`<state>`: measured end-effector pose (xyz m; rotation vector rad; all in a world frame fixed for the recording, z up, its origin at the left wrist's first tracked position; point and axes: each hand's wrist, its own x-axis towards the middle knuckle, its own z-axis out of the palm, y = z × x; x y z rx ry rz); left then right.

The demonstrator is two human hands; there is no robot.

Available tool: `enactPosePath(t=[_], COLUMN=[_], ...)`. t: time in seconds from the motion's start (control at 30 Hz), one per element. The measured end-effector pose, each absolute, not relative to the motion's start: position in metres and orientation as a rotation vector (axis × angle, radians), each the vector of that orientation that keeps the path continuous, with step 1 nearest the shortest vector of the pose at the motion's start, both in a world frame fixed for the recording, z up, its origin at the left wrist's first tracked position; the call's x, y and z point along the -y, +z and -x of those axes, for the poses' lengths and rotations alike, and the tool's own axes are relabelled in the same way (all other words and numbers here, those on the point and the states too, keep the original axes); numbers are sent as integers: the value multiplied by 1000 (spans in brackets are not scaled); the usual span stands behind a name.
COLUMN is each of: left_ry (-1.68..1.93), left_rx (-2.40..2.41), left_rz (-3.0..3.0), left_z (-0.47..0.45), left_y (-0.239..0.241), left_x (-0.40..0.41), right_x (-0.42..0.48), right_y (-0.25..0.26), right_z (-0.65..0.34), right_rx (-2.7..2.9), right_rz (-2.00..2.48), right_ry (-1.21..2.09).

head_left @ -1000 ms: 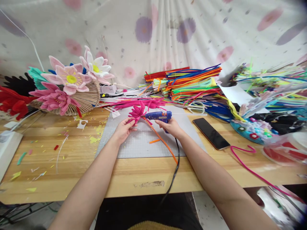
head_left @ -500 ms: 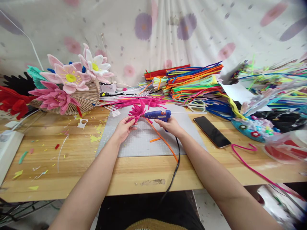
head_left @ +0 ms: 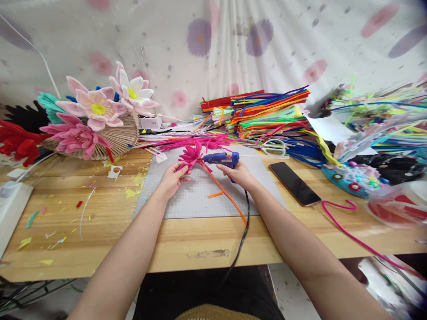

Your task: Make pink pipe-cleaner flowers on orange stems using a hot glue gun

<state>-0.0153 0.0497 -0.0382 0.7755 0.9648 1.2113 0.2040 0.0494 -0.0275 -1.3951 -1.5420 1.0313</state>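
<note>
My left hand [head_left: 173, 177] pinches the base of a bright pink pipe-cleaner flower [head_left: 191, 155] above a grey cutting mat [head_left: 196, 198]. My right hand [head_left: 237, 173] grips a blue glue gun [head_left: 222, 158] whose nozzle points left and touches the flower's right side. The gun's black cord [head_left: 243, 231] runs back over the table edge. An orange pipe cleaner [head_left: 227, 195] trails from the flower across the mat towards me.
Stacks of coloured pipe cleaners [head_left: 267, 111] and scissors [head_left: 275, 147] lie behind the mat. A black phone [head_left: 293, 183] rests to the right, near a loose pink pipe cleaner [head_left: 347, 222]. Finished pink flowers on a fan [head_left: 96, 120] stand at the left. Paper scraps dot the wooden table [head_left: 100, 231].
The glue gun has shifted slightly up and left, so its nozzle now meets the flower. My left hand has kept its hold on the flower.
</note>
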Motion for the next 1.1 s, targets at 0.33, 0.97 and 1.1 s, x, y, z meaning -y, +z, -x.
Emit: enactPosePath(t=[0.33, 0.97, 1.1], left_ry=[1210, 1204, 1204], left_rx=[-960, -932, -901], left_rz=[-793, -667, -654], left_z=[15, 16, 17], left_y=[-39, -37, -37], left_x=[-50, -50, -50], right_x=[-47, -48, -44], right_y=[-26, -23, -21], right_z=[-200, -205, -202], right_rx=[1573, 1502, 1573], right_rz=[1352, 1417, 1300], right_ry=[1048, 1049, 1116])
